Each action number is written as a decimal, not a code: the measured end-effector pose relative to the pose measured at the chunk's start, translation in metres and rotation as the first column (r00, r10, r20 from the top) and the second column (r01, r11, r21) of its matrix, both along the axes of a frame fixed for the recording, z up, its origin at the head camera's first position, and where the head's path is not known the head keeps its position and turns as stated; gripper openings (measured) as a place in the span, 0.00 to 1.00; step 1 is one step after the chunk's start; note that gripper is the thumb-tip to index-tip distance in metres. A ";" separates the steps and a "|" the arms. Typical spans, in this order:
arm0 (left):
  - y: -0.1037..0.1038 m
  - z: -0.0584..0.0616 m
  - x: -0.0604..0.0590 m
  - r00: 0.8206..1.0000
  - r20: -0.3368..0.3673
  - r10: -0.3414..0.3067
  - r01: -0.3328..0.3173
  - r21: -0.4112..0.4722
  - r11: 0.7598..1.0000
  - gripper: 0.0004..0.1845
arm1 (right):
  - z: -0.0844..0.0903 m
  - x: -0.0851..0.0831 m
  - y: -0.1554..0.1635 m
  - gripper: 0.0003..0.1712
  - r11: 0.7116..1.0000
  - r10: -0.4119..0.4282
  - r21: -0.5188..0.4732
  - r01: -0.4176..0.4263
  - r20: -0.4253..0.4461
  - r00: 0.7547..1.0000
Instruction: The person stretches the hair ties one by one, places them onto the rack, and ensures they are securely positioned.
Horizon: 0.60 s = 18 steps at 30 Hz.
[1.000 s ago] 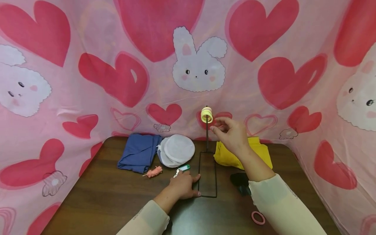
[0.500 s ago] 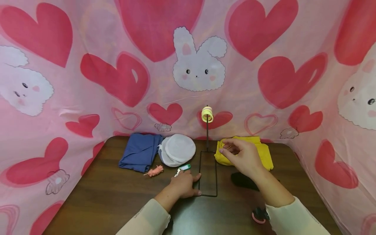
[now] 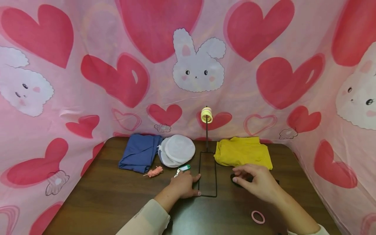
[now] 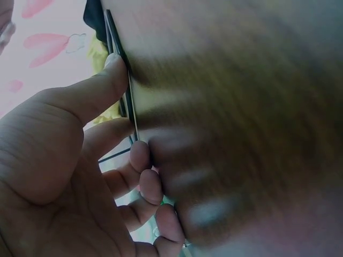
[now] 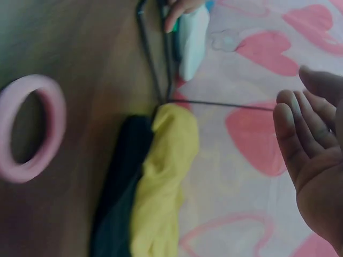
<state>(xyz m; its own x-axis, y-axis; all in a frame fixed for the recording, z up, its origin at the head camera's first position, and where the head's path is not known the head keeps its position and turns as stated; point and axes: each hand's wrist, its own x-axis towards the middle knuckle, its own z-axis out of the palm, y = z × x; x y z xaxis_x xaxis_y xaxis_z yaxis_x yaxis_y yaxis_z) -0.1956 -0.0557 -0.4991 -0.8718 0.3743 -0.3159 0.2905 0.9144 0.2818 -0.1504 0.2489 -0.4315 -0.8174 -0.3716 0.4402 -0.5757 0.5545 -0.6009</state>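
Note:
My left hand (image 3: pixel 184 185) rests low on the table, its thumb and index fingertips at the left side of the black wire stand's base (image 3: pixel 216 176). In the left wrist view, the thumb (image 4: pixel 110 80) touches the dark wire while the other fingertips meet the wood. Yellow and pale rings (image 3: pixel 207 115) hang stacked on the stand's raised arm. My right hand (image 3: pixel 259 182) hovers with loosely bent fingers and holds nothing, in front of the yellow cloth (image 3: pixel 242 151) and over a dark folded cloth (image 5: pixel 120 187). A pink ring (image 3: pixel 258 222) lies nearer the front.
Left of the stand are a blue folded cloth (image 3: pixel 138 153), a white round mesh pouch (image 3: pixel 179 150), a coral yarn bundle (image 3: pixel 155 171) and a green key tag (image 3: pixel 184 167). A pink heart-print curtain (image 3: pixel 241 98) encloses the dark wooden table (image 3: pixel 117 202).
My right hand has drawn back from beside the rings, down and to the right, over the dark cloth. The left hand stays at the stand's base.

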 end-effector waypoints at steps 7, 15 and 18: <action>-0.001 -0.001 0.000 1.000 -0.012 -0.006 0.006 -0.007 1.000 0.40 | -0.019 0.016 0.028 0.18 0.991 0.076 0.100 -0.084 0.081 0.994; 0.000 -0.001 0.000 1.000 -0.016 -0.009 0.009 -0.009 1.000 0.40 | -0.043 0.031 0.054 0.19 0.974 0.173 0.102 -0.204 0.253 0.952; 0.000 -0.001 0.000 1.000 -0.018 -0.009 0.009 -0.007 1.000 0.40 | -0.052 0.034 0.063 0.23 0.960 0.212 0.107 -0.258 0.320 0.923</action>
<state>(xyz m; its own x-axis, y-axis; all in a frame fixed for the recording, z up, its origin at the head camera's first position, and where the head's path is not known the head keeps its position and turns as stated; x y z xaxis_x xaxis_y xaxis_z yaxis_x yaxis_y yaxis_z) -0.1953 -0.0560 -0.5001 -0.8740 0.3798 -0.3033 0.3035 0.9138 0.2698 -0.1165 0.3114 -0.4835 -0.7842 -0.6101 0.1133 -0.5036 0.5191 -0.6905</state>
